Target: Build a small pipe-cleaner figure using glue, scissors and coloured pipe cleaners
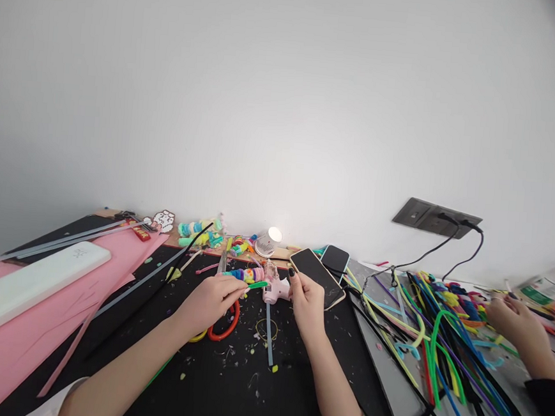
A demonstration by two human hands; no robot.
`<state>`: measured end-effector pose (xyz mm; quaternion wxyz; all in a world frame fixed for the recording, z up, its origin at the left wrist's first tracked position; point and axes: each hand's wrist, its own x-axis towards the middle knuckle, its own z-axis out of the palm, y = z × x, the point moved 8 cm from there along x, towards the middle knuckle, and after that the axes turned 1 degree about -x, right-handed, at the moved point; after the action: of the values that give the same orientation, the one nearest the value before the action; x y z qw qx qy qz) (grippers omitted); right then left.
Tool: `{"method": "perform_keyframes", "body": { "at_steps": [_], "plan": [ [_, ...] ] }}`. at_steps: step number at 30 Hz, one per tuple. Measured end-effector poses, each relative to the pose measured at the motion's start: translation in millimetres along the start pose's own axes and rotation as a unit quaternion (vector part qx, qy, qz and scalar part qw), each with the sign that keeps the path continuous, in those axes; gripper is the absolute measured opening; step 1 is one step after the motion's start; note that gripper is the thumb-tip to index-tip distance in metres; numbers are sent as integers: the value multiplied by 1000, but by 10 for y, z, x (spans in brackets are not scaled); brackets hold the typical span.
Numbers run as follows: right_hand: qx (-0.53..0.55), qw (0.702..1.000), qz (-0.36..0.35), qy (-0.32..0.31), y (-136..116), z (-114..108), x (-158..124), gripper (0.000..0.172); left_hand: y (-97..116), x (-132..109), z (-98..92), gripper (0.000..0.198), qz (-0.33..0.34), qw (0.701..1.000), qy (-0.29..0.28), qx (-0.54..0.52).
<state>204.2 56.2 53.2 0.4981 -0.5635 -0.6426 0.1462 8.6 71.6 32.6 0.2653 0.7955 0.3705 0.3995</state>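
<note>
Tightly, a phone [319,274] borders the right hand [308,303] and glue gun [277,291].

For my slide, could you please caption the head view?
Left hand holds a green pipe cleaner; right hand holds a pink glue gun.

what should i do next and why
Perhaps bring the green strip to the far end of the glue gun: the left hand pinches the strip nearby, the right hand holds the gun, and a glue stick juts from its near end.

A pale wall [247,103] rises behind black-topped furniture [205,388].
</note>
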Motion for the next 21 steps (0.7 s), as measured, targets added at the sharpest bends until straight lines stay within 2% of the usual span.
{"method": "perform_keyframes", "body": {
  "at_steps": [5,8,12,15,21],
  "plan": [
    [126,991,47,-24,62,85,8,21,0,-10,20,21,13,1000,-7,26],
    [229,971,59,-45,29,161,11,24,6,-17,32,21,21,999,-11,34],
    [379,916,100,-84,10,285,-19,33,19,-21,56,21,25,999,-24,42],
    [436,886,122,-100,8,339,-45,39,37,-21,69,22,32,998,-31,45],
    [429,883,139,-126,29,384,-65,50,67,-26,89,23,42,996,-36,72]
  ]
}}
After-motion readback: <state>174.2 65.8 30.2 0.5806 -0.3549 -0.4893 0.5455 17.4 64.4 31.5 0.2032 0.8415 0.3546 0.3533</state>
